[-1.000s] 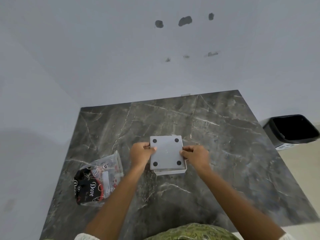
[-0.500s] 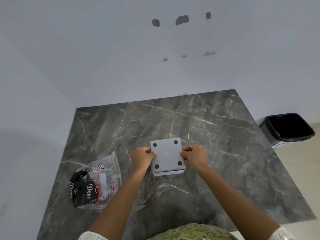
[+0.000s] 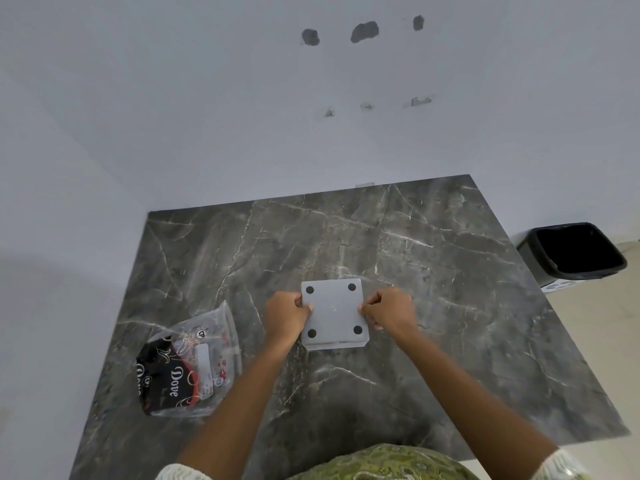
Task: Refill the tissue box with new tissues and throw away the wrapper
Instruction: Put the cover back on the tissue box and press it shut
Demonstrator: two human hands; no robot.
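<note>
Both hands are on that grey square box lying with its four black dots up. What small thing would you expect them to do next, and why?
Probably press the base panel fully shut. The tissue box lies bottom-up on the table, the left hand and right hand pinch its opposite edges, and a thin seam shows along its near edge. The wrapper lies to the left, and the bin stands off to the right.

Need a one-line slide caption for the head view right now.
Both hands, left and right, grip the upturned grey tissue box on the marble table; wrapper beside it.
</note>
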